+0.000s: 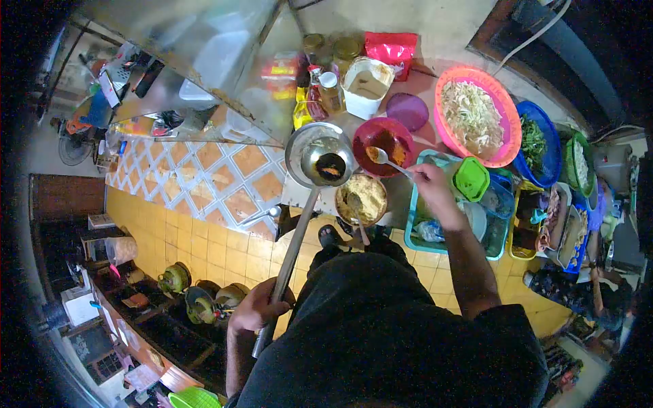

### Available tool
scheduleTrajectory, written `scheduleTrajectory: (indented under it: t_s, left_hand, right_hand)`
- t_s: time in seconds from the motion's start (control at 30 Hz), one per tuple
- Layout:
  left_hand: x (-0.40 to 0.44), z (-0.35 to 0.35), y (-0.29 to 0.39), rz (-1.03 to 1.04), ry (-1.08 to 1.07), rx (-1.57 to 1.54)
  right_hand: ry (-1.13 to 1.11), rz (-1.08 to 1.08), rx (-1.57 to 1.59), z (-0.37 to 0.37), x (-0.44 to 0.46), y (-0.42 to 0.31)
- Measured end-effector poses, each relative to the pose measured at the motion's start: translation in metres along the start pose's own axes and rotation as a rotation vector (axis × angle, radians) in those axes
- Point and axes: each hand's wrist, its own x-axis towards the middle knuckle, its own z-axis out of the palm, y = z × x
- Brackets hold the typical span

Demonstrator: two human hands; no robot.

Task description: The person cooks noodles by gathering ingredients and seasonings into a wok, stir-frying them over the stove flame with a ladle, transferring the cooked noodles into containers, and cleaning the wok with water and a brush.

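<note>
My left hand (260,307) is closed around the long handle of a metal ladle (299,245). The ladle's round bowl, with a dark liquid in it, lies at or over a metal bowl (296,146). Between the fingers of my right hand (434,185) is a spoon (394,163), its tip bearing orange-brown paste over a red bowl (401,136). More of that paste lies inside the red bowl. Just below stands a bowl of pale yellow food (371,197) with a utensil in it.
A white container (367,98), jars (347,47) and a red packet (391,47) stand behind. To the right are a pink basket of shredded vegetables (511,136), a blue basket of greens (559,160) and a turquoise crate (500,250). A glass case (204,61) is at upper left.
</note>
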Motion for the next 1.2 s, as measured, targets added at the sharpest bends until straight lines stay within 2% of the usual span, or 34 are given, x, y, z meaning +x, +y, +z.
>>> scheduleTrajectory:
  t_s: [0.1, 0.2, 0.23, 0.3, 0.33, 0.4, 0.43, 0.5, 0.53, 0.57, 0.63, 0.73, 0.77, 0.83, 0.87, 0.9, 0.93, 0.97, 1.0, 1.03, 1.07, 1.1, 1.13, 1.17, 1.2]
  left_hand:
    - [0.002, 0.001, -0.001, -0.025, -0.004, -0.008]
    - [0.003, 0.003, -0.001, 0.029, -0.032, -0.073]
    - [0.002, 0.002, -0.001, 0.031, -0.035, -0.069]
    - [0.002, -0.001, 0.000, -0.061, -0.059, 0.020]
    - [0.001, -0.002, 0.002, -0.058, -0.066, 0.029]
    - [-0.002, -0.002, 0.006, 0.039, -0.056, 0.034]
    - [0.000, -0.013, 0.003, 0.093, -0.136, 0.023]
    - [-0.007, -0.022, 0.022, 0.029, -0.139, 0.127]
    - [-0.012, -0.024, 0.041, 0.013, -0.106, 0.194]
    - [-0.015, -0.026, 0.059, 0.003, -0.074, 0.260]
    - [-0.014, -0.036, 0.085, 0.214, -0.172, 0.345]
    - [-0.006, -0.021, 0.117, 0.419, -0.204, 0.497]
    - [-0.004, -0.006, 0.139, 0.395, -0.385, 0.473]
    - [-0.004, 0.044, 0.160, 0.466, -0.348, 0.616]
    - [-0.002, 0.085, 0.176, 0.504, -0.424, 0.688]
    - [0.000, 0.122, 0.184, 0.542, -0.504, 0.761]
    - [0.008, 0.144, 0.174, 0.453, -0.447, 0.673]
    - [0.016, 0.175, 0.174, 0.375, -0.494, 0.592]
    - [0.029, 0.211, 0.169, 0.385, -0.555, 0.618]
    - [0.041, 0.254, 0.165, 0.391, -0.626, 0.645]
    - [0.045, 0.309, 0.159, 0.386, -0.703, 0.539]
    - [0.071, 0.349, 0.153, 0.304, -0.777, 0.721]
    - [0.079, 0.402, 0.144, 0.343, -0.829, 0.764]
    - [0.081, 0.461, 0.134, 0.380, -0.892, 0.808]
    - [0.089, 0.516, 0.120, 0.380, -1.006, 0.781]
  right_hand:
    - [0.018, -0.025, 0.050, -0.010, -0.018, -0.071]
    - [0.008, -0.166, -0.257, 0.010, -0.030, -0.096]
    - [0.013, -0.165, -0.258, 0.012, -0.032, -0.094]
    - [0.204, -0.107, -0.202, 0.019, -0.031, -0.084]
    - [0.215, -0.103, -0.204, 0.023, -0.027, -0.078]
    - [0.254, -0.096, -0.139, 0.026, -0.019, -0.056]
    - [0.299, -0.074, -0.118, 0.020, -0.019, -0.039]
    - [-0.006, -0.021, -0.494, 0.021, -0.015, -0.019]
    - [0.028, -0.361, -0.339, 0.018, -0.029, 0.002]
    - [0.024, 0.155, -0.474, -0.005, -0.045, -0.071]
    - [0.227, 0.153, -0.353, -0.010, -0.086, -0.069]
    - [-0.043, 0.118, -0.173, -0.034, -0.168, -0.059]
    - [-0.170, 0.166, -0.126, -0.047, -0.198, -0.062]
    - [-0.302, 0.263, -0.091, -0.060, -0.256, -0.045]
    - [-0.396, 0.315, -0.108, -0.090, -0.284, -0.053]
    - [-0.355, 0.322, -0.106, -0.098, -0.312, -0.037]
    - [-0.259, 0.324, -0.034, -0.101, -0.337, -0.015]
    - [-0.165, 0.327, 0.036, -0.115, -0.357, -0.005]
    - [-0.080, 0.328, 0.077, -0.128, -0.378, 0.005]
    - [0.009, 0.336, 0.117, -0.152, -0.399, -0.001]
    - [0.142, 0.280, 0.152, -0.178, -0.421, -0.009]
    - [0.211, 0.242, 0.148, -0.199, -0.441, -0.004]
    - [0.298, 0.221, 0.141, -0.215, -0.463, -0.002]
    - [0.437, 0.134, 0.240, -0.239, -0.490, -0.014]
    - [0.516, 0.147, 0.392, -0.256, -0.516, -0.019]
